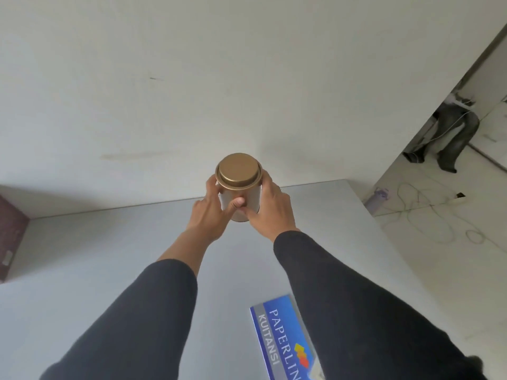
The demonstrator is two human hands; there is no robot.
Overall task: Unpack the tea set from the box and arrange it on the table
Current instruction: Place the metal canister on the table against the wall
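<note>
A gold-coloured round tin (238, 174) with a lid stands upright near the far edge of the grey table (109, 242). My left hand (210, 212) grips its left side, thumb curled across the front. My right hand (274, 204) holds the right side, fingers wrapped behind the tin and thumb on the front. Whether the tin's base touches the table is hidden by my hands. At the far left edge a dark maroon box (11, 237) is partly in view.
A blue receipt booklet (285, 341) lies on the table near me, partly under my right sleeve. The white wall runs right behind the table. To the right is the floor with loose cables (428, 215) and trousers (450, 138) hanging.
</note>
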